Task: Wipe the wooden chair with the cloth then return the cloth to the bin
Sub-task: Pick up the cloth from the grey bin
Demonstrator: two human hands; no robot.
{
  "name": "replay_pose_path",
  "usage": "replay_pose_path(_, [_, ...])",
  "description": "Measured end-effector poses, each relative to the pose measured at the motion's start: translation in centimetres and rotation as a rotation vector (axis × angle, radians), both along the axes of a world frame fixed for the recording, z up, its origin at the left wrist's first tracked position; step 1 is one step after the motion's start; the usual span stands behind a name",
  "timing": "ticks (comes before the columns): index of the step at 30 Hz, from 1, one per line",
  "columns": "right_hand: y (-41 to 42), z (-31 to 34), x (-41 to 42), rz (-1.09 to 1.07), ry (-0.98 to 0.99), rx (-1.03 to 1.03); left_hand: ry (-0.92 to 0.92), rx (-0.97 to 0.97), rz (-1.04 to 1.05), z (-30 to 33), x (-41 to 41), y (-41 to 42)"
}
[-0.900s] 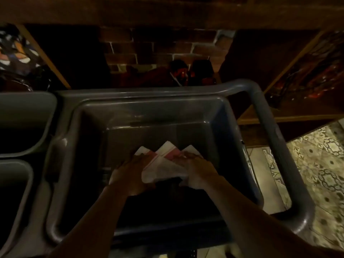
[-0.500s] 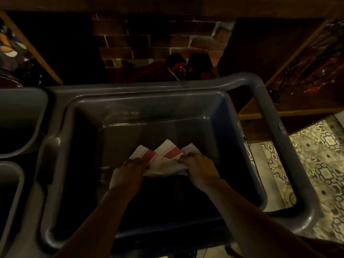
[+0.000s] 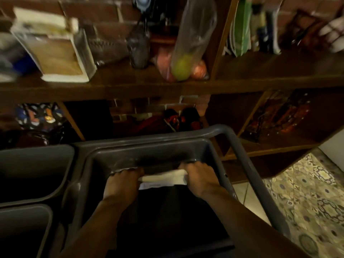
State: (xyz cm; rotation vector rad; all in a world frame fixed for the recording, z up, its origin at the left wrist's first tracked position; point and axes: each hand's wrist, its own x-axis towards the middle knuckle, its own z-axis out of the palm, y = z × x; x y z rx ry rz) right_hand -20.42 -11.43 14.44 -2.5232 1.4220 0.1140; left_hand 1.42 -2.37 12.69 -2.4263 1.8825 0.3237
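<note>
Dim, warm light falls over a storage corner with patterned floor tiles at the lower right. Nearest the camera, two bare forearms reach forward into a large grey bin, whose inside is dark and deep. The left hand and the right hand sit side by side but apart, each with fingers curled closed on one end of the cloth. The cloth is pale, bunched into a narrow band stretched between the two hands, and it lies within the bin's opening, near the far wall. Whether it touches the bin's floor cannot be told, since the bottom is in shadow. A grey tubular handle loops around the bin's right side. To the left, two smaller grey tubs sit just beside the bin, one in front of the other.

Beyond the bin stands a dark wooden shelf unit against a brick wall. Its lower level holds dark, blurred items, some with red patches. On the upper board rest a pale box, a clear plastic bag of fruit with a yellow-green piece and reddish ones, and a glass jar between them. Farther right, upright green and dark packets lean in the next compartment; motion blur hides their detail.
</note>
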Motion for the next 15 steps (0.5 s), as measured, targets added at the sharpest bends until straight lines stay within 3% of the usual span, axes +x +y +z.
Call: replay_pose_path(15, [-0.4,18.3,1.1,-0.022,-0.178,-0.334,-0.080,-0.405,-0.048,18.3,2.0,-1.2])
